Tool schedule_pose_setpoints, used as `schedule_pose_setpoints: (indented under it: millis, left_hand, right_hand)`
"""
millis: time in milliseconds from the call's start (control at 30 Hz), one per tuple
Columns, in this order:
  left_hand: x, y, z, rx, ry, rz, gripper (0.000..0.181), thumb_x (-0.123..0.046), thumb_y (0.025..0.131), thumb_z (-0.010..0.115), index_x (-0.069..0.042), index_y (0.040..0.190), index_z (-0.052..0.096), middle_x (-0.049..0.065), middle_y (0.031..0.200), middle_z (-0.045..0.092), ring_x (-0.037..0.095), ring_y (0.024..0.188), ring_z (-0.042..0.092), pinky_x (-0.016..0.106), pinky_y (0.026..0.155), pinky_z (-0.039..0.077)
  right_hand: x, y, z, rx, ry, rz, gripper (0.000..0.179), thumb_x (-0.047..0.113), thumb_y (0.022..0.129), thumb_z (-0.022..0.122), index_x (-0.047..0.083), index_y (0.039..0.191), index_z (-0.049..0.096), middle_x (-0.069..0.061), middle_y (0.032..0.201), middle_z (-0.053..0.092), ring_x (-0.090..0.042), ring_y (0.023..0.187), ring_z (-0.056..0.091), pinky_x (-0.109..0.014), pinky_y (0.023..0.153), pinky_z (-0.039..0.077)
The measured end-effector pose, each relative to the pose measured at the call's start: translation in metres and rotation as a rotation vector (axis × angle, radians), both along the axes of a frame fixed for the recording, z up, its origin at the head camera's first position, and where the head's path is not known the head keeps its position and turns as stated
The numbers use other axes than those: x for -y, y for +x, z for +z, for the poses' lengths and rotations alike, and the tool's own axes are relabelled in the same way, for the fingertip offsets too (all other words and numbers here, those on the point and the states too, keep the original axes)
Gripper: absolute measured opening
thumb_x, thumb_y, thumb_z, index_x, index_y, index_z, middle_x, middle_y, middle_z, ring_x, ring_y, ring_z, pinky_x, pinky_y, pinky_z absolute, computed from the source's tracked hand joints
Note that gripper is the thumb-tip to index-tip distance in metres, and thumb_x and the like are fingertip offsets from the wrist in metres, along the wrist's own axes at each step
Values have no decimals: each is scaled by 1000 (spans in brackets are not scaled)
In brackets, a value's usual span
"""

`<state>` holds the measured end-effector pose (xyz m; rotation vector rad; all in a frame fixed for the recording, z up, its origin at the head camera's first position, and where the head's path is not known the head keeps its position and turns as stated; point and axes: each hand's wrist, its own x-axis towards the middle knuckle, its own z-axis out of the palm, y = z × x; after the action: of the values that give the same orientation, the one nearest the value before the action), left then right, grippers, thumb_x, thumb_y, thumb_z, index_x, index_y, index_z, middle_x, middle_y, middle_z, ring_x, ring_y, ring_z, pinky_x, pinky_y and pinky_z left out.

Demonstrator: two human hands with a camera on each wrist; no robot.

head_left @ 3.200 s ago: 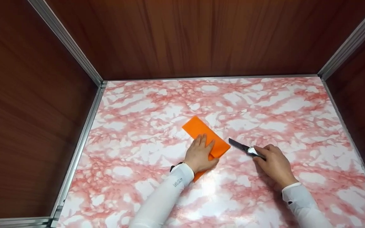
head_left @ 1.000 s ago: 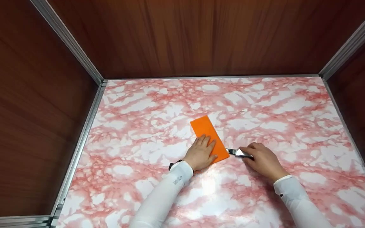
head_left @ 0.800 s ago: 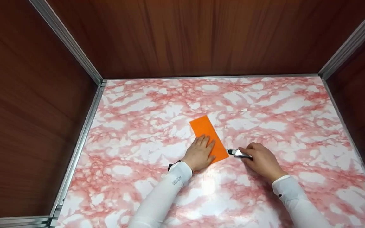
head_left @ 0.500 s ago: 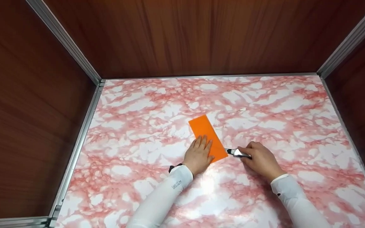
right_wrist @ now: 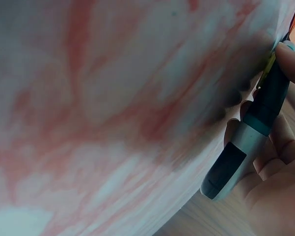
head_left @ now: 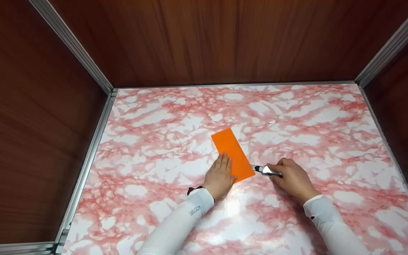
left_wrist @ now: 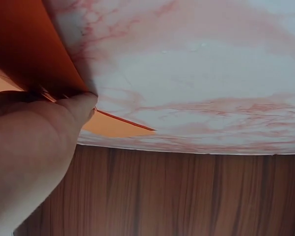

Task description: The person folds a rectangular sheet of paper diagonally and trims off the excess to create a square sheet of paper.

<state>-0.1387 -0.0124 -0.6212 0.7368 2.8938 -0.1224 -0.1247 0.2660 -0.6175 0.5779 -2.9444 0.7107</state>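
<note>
Left hand (head_left: 219,179) rests straight-fingered on orange paper (head_left: 237,159); right hand (head_left: 292,179) grips knife (head_left: 267,171), its tip hidden.

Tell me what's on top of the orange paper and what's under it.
The left hand rests on the orange paper. Red-marbled tabletop shows around it; whatever is directly beneath is covered. The knife in the right hand reaches its right edge, tip hidden.

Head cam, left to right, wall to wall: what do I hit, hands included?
Left wood panel → left hand → orange sheet → knife → right hand → right wood panel.
</note>
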Motion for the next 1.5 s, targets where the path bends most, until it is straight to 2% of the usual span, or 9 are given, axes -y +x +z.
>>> schedule_pose_setpoints:
  millis: [400, 800, 1000, 1200, 1500]
  left_hand:
    - [1, -1, 1, -9, 5, -19, 71, -50, 102, 36, 0, 152, 25, 19, 158, 18, 32, 146, 14, 39, 115, 17]
    - [2, -1, 3, -14, 1, -39, 71, -50, 103, 34, 0, 152, 25, 18, 158, 20, 32, 145, 16, 39, 115, 17]
    - [7, -6, 1, 14, 47, -80, 71, -49, 103, 37, -1, 153, 23, 17, 159, 17, 31, 146, 13, 38, 116, 15]
    - [10, -12, 0, 2, 38, -149, 69, -48, 103, 35, -2, 153, 24, 17, 159, 16, 31, 146, 12, 37, 116, 13]
    - [11, -14, 1, 9, 43, -166, 68, -47, 103, 36, -1, 153, 25, 18, 159, 17, 31, 146, 13, 37, 116, 13]
  right_hand:
    - [-6, -1, -2, -20, -19, -58, 43, 17, 80, 80, 16, 123, 70, 3, 86, 52, -16, 77, 46, -33, 62, 38]
    - [-6, 0, -1, -1, -15, -58, 43, 18, 81, 79, 16, 123, 70, 4, 86, 51, -16, 76, 45, -33, 61, 38]
    - [-5, 3, -1, -8, -22, -59, 42, 19, 81, 79, 18, 122, 71, 5, 86, 52, -14, 76, 45, -32, 61, 38]
    - [1, 3, -2, -8, -30, -37, 41, 20, 81, 79, 19, 121, 71, 6, 87, 50, -14, 78, 46, -33, 62, 39]
    - [7, -5, -3, 18, -13, -34, 43, 24, 83, 78, 19, 124, 69, 5, 89, 52, -15, 79, 47, -33, 62, 39]
